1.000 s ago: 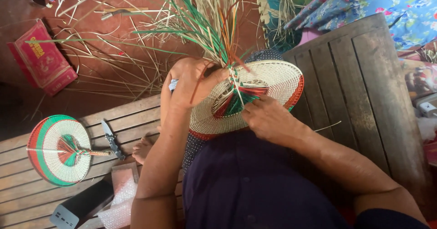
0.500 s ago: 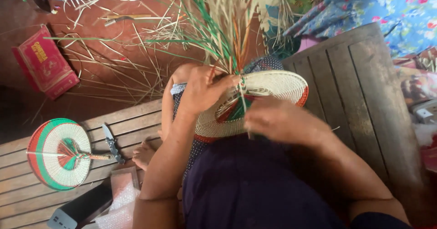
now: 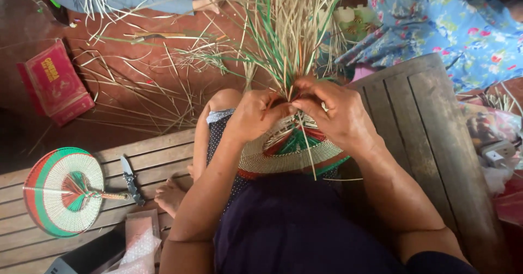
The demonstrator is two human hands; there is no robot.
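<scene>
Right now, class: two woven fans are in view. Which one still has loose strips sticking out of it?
The woven fan on the person's lap, under the left hand and right hand. The finished fan on the wooden platform has none.

left hand (image 3: pixel 255 115): grip closed, fingers curled | right hand (image 3: pixel 336 110): grip pinched, touching left

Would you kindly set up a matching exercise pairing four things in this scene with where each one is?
Things:
1. Finished fan
2. Folding knife
3. Red box
4. Unfinished fan

Places:
A. On the floor at upper left
B. On the person's lap, under both hands
C. At the left end of the wooden bench
D. On the bench, just right of the finished fan's handle

Pairs: 1-C, 2-D, 3-A, 4-B
</scene>
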